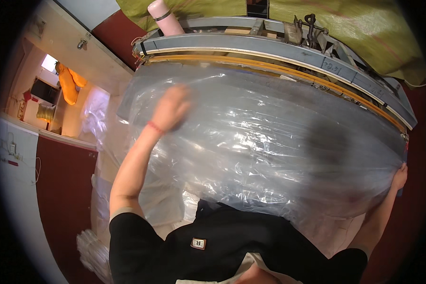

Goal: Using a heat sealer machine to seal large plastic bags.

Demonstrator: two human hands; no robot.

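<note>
A wide sheet of clear, shiny plastic film lies spread and wrinkled over a grey work surface in front of me, its near part hanging toward my body. Over the film's left part is my left hand, smeared by motion, with a red band at the wrist. Its fingers cannot be made out, nor whether it touches the film. At the far right, my right hand is closed on the film's edge, which stretches taut toward it in creases. My head's shadow falls on the film's right half.
Behind the film runs a long grey metal bar with an orange strip along it. A pink bottle stands at its left end, a metal clamp farther right. More bundled plastic lies at lower left, near an opening in the wall.
</note>
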